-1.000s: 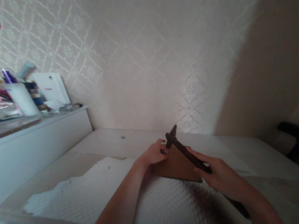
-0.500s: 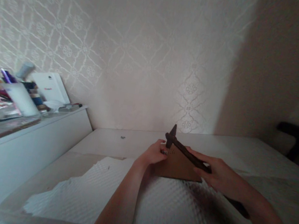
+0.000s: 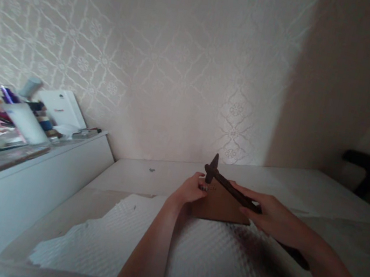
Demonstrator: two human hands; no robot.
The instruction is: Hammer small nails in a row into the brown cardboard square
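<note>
Brown flat board (image 3: 221, 208) shows sm. dots (image 3: 212, 188) nr dk hammer (image 3: 233, 190).

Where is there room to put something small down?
Two strips of white tabletop look bare along the wall: one beyond the right hand, one left of the left hand, apart from a tiny object. It's crowded around the brown board and hammer, and on the cabinet, among bottles and a white box.
</note>
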